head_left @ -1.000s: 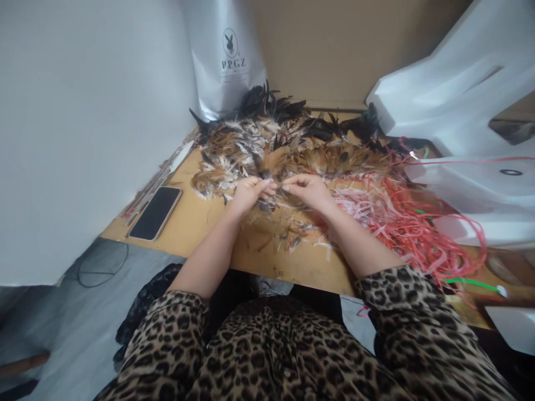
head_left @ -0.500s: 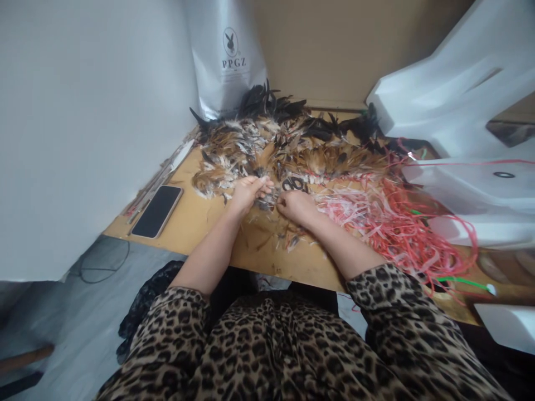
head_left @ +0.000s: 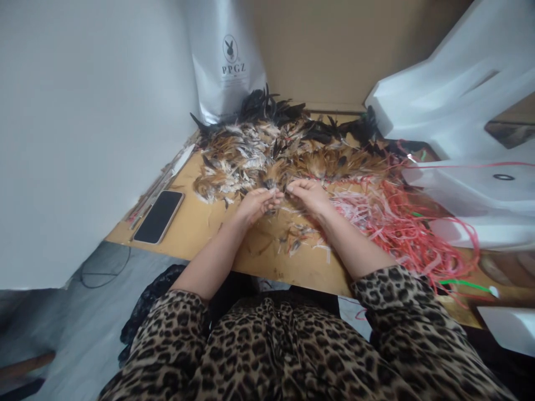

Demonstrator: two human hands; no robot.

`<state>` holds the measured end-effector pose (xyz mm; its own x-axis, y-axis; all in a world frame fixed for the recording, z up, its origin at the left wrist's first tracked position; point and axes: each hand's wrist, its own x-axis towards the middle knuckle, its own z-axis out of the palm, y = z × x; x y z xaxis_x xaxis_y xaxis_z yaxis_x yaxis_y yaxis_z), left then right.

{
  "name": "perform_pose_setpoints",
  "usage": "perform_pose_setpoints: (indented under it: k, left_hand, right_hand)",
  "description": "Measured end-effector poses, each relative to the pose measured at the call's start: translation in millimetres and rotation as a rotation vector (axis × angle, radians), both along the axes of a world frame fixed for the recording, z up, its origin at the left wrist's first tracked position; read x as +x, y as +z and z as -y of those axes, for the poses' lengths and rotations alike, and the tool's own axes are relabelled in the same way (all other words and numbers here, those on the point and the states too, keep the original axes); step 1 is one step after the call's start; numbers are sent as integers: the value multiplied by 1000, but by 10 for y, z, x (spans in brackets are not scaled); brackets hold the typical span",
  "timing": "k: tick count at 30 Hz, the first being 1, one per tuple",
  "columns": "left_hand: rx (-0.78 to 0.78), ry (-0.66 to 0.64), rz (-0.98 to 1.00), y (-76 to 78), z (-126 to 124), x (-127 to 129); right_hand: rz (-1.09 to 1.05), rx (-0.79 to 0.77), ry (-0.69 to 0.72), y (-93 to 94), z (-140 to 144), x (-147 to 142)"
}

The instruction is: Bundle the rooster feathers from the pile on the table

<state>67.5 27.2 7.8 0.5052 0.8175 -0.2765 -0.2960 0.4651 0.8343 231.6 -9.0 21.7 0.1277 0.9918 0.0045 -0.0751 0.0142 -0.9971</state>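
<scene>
A wide heap of brown, white and black feathers [head_left: 271,150] covers the back of the wooden table [head_left: 200,223]. My left hand [head_left: 256,203] and my right hand [head_left: 308,192] meet at the heap's near edge, fingertips almost touching. Both pinch a small bunch of feathers [head_left: 278,192] between them. Loose feather bits [head_left: 292,239] lie scattered on the wood just below my wrists. A tangle of red and pink plastic strips [head_left: 397,223] spreads to the right of my right hand.
A black phone [head_left: 159,216] lies at the table's left edge beside thin sticks. A silver PPGZ bag [head_left: 228,61] stands at the back against a cardboard wall. White foam pieces [head_left: 460,111] crowd the right side. A green strip [head_left: 468,284] lies near the right front.
My right hand dropped toward the table half a second ago, uncovering scissors, then rose back to meet my left hand at the feathers. The view shifted slightly.
</scene>
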Motion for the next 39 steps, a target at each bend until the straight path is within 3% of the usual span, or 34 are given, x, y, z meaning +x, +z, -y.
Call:
perform_pose_setpoints:
  k: [6,15,19,26,34,39]
  left_hand:
    - [-32,-85,26,-28,33,35]
    - [-30,-120,34,-19,53,38]
    - [18,-99,13,-23,53,39]
    - [280,-20,-176,-55,68,60]
    - [125,-124,-64,-26,73,41]
    - [182,-172,-120,-24,69,10]
  right_hand:
    - [-49,21,-26,-8,40,-100]
    - [138,160,-28,44,92,-157]
    - [142,105,-19,73,127,-179]
    - [188,-27,-33,33,101,-153]
    - [-29,-19,-29,-55,59,-155]
    - [-86,-68,66,-66,72,-137]
